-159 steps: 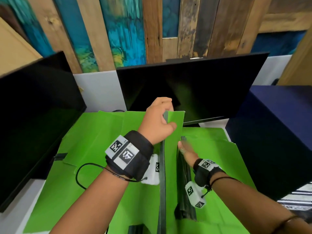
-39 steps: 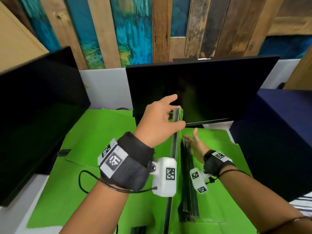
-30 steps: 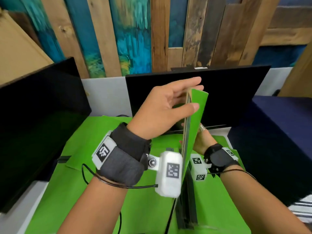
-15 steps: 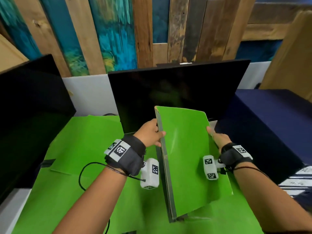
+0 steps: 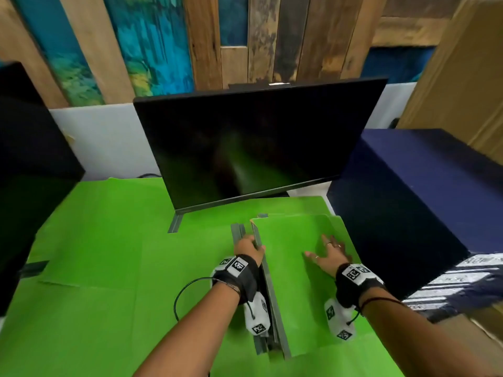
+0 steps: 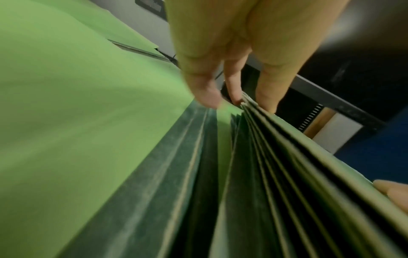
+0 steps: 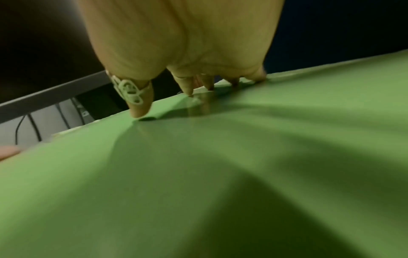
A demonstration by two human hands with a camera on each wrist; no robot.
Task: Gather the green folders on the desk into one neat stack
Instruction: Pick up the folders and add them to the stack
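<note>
Head view: the stack of green folders lies flat on the green-covered desk, in front of the centre monitor and beside a dark blue box. The left hand rests at the stack's left edge, its grip curled over the layered spines; the right hand lies on the top cover, grip spread flat. Left wrist view: fingers and thumb pinch the far corner of the fanned folder edges. Right wrist view: the spread fingertips, one wearing a ring, press the top folder down.
</note>
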